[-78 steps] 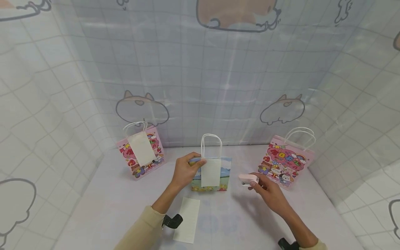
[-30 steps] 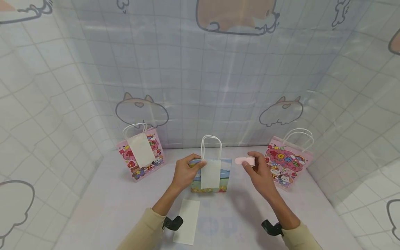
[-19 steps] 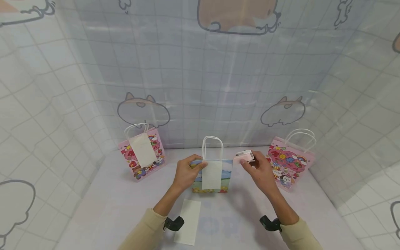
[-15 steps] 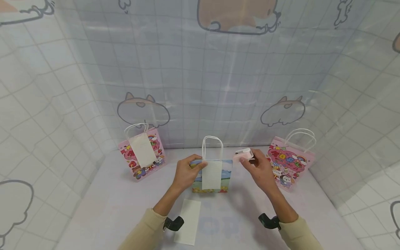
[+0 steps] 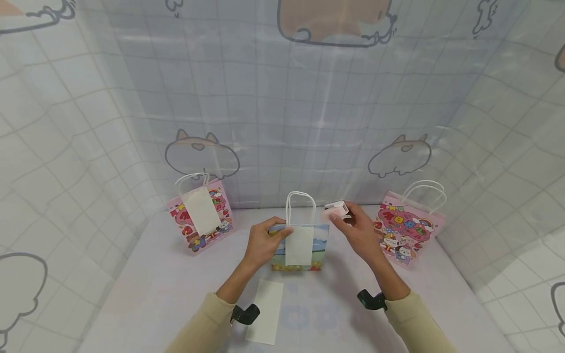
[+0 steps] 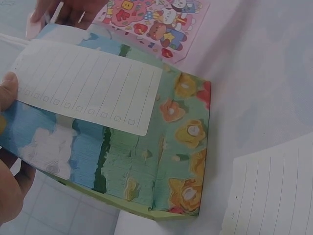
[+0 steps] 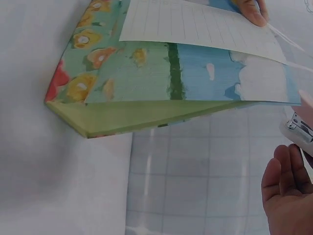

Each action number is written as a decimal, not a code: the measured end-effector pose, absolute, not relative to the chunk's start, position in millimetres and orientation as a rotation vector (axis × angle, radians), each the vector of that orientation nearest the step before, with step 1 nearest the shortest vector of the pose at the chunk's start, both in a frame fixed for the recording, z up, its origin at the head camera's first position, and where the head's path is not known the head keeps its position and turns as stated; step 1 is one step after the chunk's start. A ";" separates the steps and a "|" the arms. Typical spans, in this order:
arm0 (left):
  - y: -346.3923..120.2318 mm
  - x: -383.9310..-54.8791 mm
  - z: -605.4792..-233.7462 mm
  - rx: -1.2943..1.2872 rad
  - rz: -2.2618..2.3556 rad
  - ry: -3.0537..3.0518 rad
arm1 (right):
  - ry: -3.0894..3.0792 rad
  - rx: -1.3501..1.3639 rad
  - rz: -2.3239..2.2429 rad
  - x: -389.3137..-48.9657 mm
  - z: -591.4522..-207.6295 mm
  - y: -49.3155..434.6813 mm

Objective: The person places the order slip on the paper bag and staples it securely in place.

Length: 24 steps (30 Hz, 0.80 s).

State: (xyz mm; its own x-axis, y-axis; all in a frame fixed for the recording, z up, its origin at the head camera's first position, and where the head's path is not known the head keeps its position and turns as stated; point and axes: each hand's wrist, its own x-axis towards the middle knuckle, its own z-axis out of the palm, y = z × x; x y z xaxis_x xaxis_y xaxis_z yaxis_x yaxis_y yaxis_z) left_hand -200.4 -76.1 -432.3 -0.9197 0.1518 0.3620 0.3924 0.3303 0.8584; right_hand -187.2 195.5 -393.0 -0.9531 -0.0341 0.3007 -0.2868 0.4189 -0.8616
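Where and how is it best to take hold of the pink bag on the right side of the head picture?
Probably by both white handles of the pink bag, coming from above: the loops stand up over its top edge, and the right hand is away to their left.

Cartoon-printed sheeting (image 5: 282,98) around a white tabletop (image 5: 172,279) suggests a makeshift indoor booth.

Pink bags (image 5: 408,223), paper (image 5: 267,310) on white table (image 5: 176,294)

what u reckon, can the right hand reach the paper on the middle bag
Probably yes: the right hand, holding the stapler, is beside the bag, and the left hand covers only the top left corner of the paper.
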 end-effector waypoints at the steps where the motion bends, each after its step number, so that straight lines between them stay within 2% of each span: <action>1: -75.9 -200.6 -432.0 -0.496 -1.625 -2.377 | -2.436 0.292 1.551 -190.1 -393.0 193.5; 7: -73.4 -200.2 -432.2 -0.488 -1.650 -2.358 | -2.464 0.396 1.549 -203.1 -389.4 180.2; 24: -69.3 -200.7 -431.7 -0.503 -1.591 -2.364 | -2.574 0.713 1.510 -207.1 -376.4 174.3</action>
